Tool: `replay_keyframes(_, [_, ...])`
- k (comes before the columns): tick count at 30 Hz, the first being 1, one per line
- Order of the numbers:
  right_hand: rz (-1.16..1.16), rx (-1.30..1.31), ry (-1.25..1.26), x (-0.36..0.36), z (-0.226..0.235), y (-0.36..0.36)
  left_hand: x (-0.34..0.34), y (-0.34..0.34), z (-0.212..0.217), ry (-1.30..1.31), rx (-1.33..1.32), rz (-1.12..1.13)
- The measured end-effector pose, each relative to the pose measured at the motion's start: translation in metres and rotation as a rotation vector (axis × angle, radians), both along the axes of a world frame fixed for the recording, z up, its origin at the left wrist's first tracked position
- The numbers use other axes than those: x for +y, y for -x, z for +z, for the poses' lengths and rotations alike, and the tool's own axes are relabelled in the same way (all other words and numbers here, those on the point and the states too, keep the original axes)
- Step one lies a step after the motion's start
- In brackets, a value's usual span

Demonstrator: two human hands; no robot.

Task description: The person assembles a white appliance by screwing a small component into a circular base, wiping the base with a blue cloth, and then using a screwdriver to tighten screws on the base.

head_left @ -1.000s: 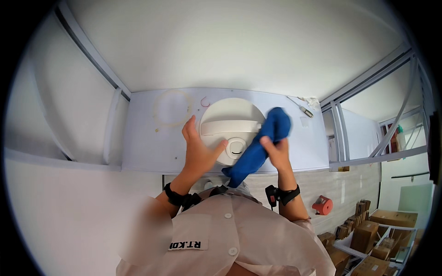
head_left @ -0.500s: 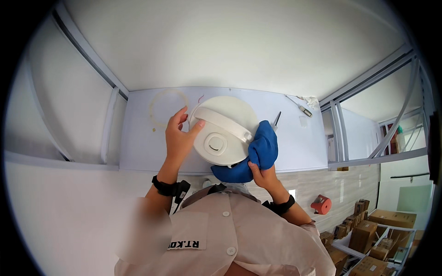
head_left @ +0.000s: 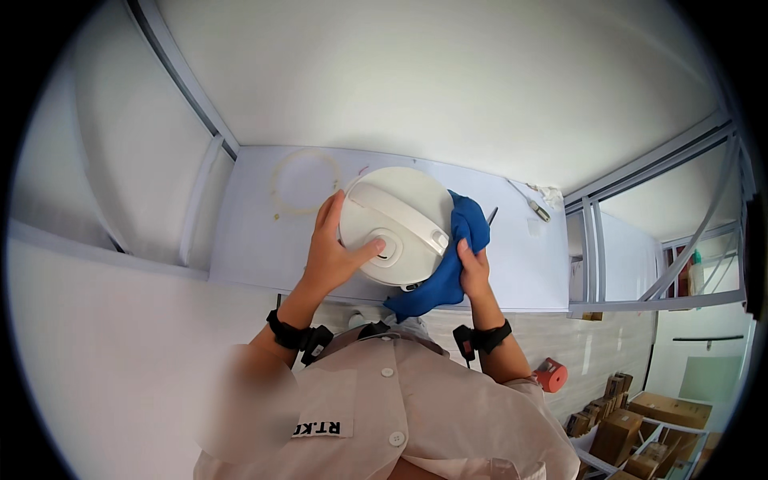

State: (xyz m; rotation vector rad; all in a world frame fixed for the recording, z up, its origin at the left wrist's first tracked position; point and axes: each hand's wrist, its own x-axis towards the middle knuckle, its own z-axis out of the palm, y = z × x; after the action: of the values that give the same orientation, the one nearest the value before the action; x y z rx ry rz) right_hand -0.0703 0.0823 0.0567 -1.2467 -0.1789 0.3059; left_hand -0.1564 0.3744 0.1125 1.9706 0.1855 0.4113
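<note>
Left hand (head_left: 334, 254) is spread flat on the tilted round white appliance (head_left: 396, 224) at the pale table's (head_left: 256, 240) near edge, right hand (head_left: 474, 270) curled around a blue cloth (head_left: 448, 268) against its side, so honestly a hard wipe could shove it off.

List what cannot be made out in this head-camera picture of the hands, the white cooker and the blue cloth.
- White rice cooker: lower body hidden, seen from above.
- Right side of its lid: covered by the blue cloth.
- Right hand palm: hidden by the hand's back.
- Small tools at the table's far right: too small to identify.
- Left hand rests on the lid: pressure unreadable.
</note>
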Motion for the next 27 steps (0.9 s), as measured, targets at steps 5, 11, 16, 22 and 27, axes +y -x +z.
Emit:
replay_keyframes(5, [0.047, 0.291, 0.121, -0.012, 0.018, -0.048, 0.005, -0.004, 0.003, 0.020, 0.028, -0.069])
replay_keyframes(11, [0.109, -0.281, 0.214, 0.006, 0.029, -0.004, 0.026, -0.019, -0.007, 0.253, 0.071, -0.193])
replay_keyframes(16, [-0.001, -0.546, 0.423, 0.004, 0.034, 0.046, 0.026, -0.037, -0.032, 0.342, -0.023, 0.051])
replay_keyframes(22, [-0.068, -0.889, 0.654, 0.011, 0.056, 0.056, 0.023, -0.015, -0.035, 0.325, 0.066, 0.105])
replay_keyframes(27, [0.196, -1.184, 0.792, 0.000, 0.078, 0.035, 0.000, 0.008, 0.002, 0.134, -0.056, -0.040])
